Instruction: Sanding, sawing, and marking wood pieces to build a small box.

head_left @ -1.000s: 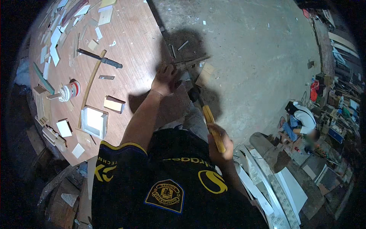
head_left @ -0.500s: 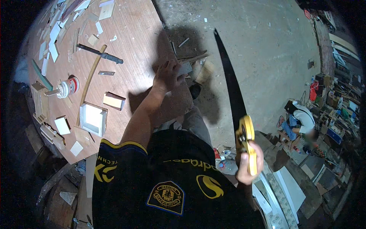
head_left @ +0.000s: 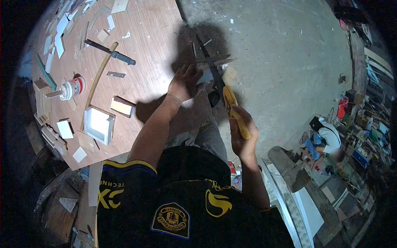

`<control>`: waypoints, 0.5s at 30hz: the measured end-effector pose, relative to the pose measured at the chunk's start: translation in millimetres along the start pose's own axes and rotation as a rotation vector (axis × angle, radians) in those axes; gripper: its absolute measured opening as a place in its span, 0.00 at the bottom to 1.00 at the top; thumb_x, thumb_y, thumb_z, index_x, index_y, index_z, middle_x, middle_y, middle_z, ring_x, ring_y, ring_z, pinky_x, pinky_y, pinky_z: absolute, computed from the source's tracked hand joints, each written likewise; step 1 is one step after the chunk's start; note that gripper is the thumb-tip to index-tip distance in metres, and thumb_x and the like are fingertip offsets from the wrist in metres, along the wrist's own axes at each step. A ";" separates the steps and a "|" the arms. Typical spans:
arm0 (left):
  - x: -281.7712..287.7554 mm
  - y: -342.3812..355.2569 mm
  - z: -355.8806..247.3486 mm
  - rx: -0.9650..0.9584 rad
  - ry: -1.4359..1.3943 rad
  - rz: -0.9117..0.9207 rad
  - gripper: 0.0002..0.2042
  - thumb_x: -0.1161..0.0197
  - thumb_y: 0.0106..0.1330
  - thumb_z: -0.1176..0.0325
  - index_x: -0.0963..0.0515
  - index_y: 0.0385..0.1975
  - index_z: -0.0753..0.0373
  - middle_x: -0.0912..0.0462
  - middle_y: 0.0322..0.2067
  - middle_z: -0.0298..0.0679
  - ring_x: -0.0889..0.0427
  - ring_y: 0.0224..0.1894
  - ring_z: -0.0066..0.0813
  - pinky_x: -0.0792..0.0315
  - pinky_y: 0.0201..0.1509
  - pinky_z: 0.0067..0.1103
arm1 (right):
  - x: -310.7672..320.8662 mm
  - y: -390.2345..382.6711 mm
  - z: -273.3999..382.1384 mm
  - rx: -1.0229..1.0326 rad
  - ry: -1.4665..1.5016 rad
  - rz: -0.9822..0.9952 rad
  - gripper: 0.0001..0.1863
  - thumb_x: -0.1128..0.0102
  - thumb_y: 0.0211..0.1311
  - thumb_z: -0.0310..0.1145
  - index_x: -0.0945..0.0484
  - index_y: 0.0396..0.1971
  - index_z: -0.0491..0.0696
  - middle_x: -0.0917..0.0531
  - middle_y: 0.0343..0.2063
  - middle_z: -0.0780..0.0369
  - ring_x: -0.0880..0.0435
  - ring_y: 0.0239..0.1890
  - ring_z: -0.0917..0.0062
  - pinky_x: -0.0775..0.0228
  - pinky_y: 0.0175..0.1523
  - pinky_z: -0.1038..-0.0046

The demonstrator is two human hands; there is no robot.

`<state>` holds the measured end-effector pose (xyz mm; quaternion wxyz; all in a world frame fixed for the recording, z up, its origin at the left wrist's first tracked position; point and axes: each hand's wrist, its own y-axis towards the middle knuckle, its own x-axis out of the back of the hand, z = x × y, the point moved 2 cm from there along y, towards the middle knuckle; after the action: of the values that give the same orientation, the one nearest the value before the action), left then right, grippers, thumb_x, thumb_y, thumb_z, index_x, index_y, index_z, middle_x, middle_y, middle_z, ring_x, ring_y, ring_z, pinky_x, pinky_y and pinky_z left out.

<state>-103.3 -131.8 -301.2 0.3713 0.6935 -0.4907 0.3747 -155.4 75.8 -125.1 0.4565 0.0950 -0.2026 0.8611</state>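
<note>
Right hand (head_left: 245, 133): I had it clenched round the yellow-handled saw (head_left: 226, 92)
Left hand (head_left: 184, 84): lay at the worktop (head_left: 144, 37) edge, what it gripped I couldn't tell

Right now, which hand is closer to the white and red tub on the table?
Left. The left hand is over the table, right of the tub; the right hand, holding the yellow-handled saw, is farther right, beyond the table's edge.

Tabletop (head_left: 144, 78) brightly lit w/ dk shadows, pic edges v. dim.
</note>
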 end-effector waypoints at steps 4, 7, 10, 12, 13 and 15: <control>3.7 0.8 -0.2 0.014 -0.027 0.023 0.23 0.37 0.60 0.52 0.25 0.52 0.57 0.27 0.50 0.47 0.29 0.56 0.51 0.32 0.58 0.38 | -2.6 0.9 1.0 0.079 -0.082 0.013 0.26 0.43 0.56 0.10 0.24 0.54 0.45 0.18 0.48 0.62 0.20 0.48 0.80 0.30 0.54 0.77; 4.2 1.1 -2.3 -0.002 -0.014 0.001 0.23 0.37 0.59 0.53 0.25 0.53 0.56 0.27 0.50 0.46 0.29 0.56 0.50 0.32 0.59 0.38 | 0.7 -0.4 -2.8 0.086 -0.099 0.025 0.26 0.43 0.55 0.10 0.25 0.55 0.45 0.18 0.50 0.61 0.20 0.49 0.79 0.30 0.55 0.77; -7.2 -5.5 5.2 -0.036 0.006 0.005 0.23 0.37 0.60 0.53 0.26 0.54 0.56 0.28 0.51 0.47 0.30 0.57 0.51 0.33 0.60 0.39 | 0.7 -1.1 0.5 0.088 -0.087 0.040 0.21 0.44 0.60 0.15 0.26 0.53 0.42 0.18 0.49 0.58 0.20 0.50 0.76 0.30 0.55 0.75; -4.6 -3.6 3.0 -0.020 -0.026 0.029 0.24 0.37 0.60 0.53 0.26 0.54 0.55 0.28 0.52 0.47 0.31 0.58 0.51 0.33 0.60 0.39 | 1.6 -2.1 1.7 0.090 -0.079 0.039 0.16 0.45 0.64 0.19 0.26 0.52 0.40 0.18 0.48 0.55 0.20 0.51 0.73 0.30 0.55 0.72; -3.5 -2.6 2.1 0.000 -0.057 0.051 0.24 0.38 0.61 0.52 0.27 0.55 0.54 0.29 0.53 0.47 0.31 0.58 0.51 0.34 0.61 0.40 | 2.5 -3.1 1.0 0.062 -0.081 0.040 0.16 0.45 0.64 0.20 0.26 0.52 0.40 0.18 0.47 0.55 0.20 0.51 0.73 0.30 0.55 0.72; -5.1 -2.9 2.6 -0.011 -0.011 0.045 0.24 0.38 0.61 0.52 0.27 0.56 0.53 0.29 0.53 0.47 0.31 0.58 0.52 0.34 0.62 0.40 | 4.0 -4.7 1.7 0.036 -0.082 0.039 0.15 0.45 0.65 0.20 0.26 0.52 0.40 0.18 0.47 0.55 0.20 0.51 0.73 0.30 0.55 0.72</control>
<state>-101.3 -131.3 -307.3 0.3636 0.6823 -0.5104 0.3764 -153.8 80.4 -121.0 0.4291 0.1344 -0.2072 0.8688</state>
